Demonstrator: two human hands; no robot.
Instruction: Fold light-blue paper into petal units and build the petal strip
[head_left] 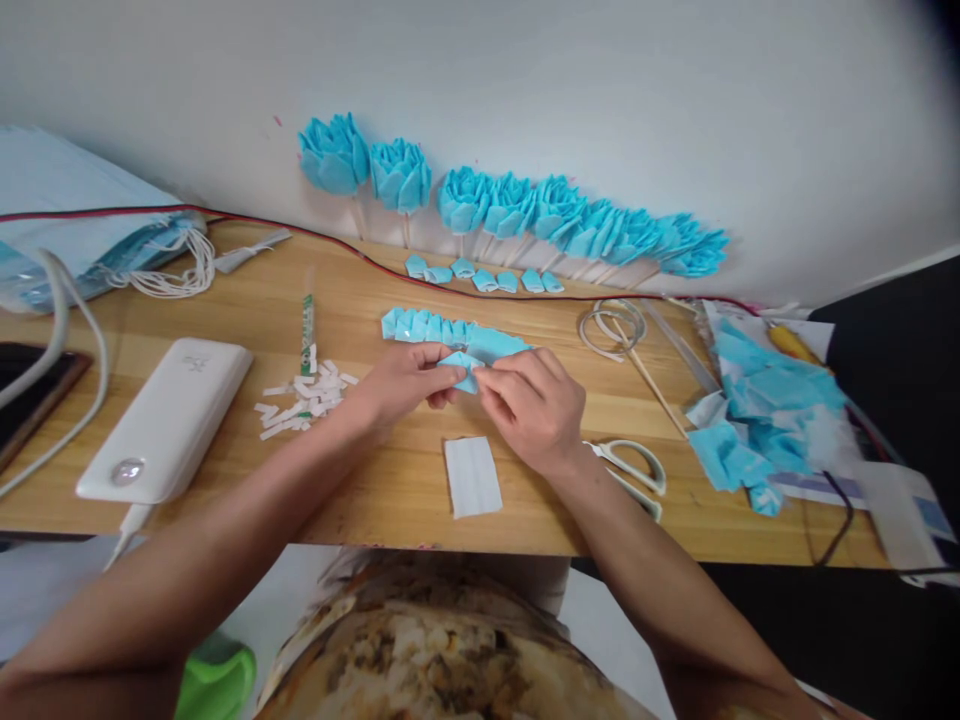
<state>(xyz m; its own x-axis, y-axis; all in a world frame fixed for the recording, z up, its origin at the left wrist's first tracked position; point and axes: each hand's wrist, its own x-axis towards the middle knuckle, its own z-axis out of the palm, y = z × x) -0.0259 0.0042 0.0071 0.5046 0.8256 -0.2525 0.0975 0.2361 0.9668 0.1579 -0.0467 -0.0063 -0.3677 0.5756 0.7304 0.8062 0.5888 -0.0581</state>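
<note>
Left hand (425, 377) and right hand (531, 402) pinch opposite edges of a folded blue piece (460, 361) above the bench (397, 490), apparently to control the fold. The pale rectangular sheet (474, 480) and pleated blue row (427, 327) lie near, presumably for reach.

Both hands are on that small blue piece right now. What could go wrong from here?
1. The left hand and right hand both grip the small blue piece at their fingertips; uneven pressure might crease it or let it slip.
2. The scissors lie right by the right wrist, so a backward move could knock them.
3. The loose white strips lie near the left forearm, which could scatter them.
</note>
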